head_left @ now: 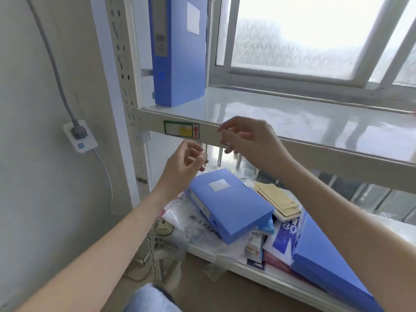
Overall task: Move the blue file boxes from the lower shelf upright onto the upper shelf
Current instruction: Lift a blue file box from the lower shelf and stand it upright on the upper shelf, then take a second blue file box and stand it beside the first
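One blue plastic file box (180,50) stands upright at the left end of the glossy white upper shelf (292,118). Both hands are empty, fingers loosely curled: the left hand (185,164) hangs just below the shelf's front edge, the right hand (249,140) in front of it. On the cluttered lower shelf (258,270), a second blue file box (229,206) lies flat on papers, a third (324,255) flat further right.

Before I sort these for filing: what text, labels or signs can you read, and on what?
Sticker on the upper shelf edge: a red up arrow; its text is too small.
Blue-and-white booklet: large "8", the rest blurred.
Upright file box spine label: blurred.
Plastic bag: dark lettering, unreadable.
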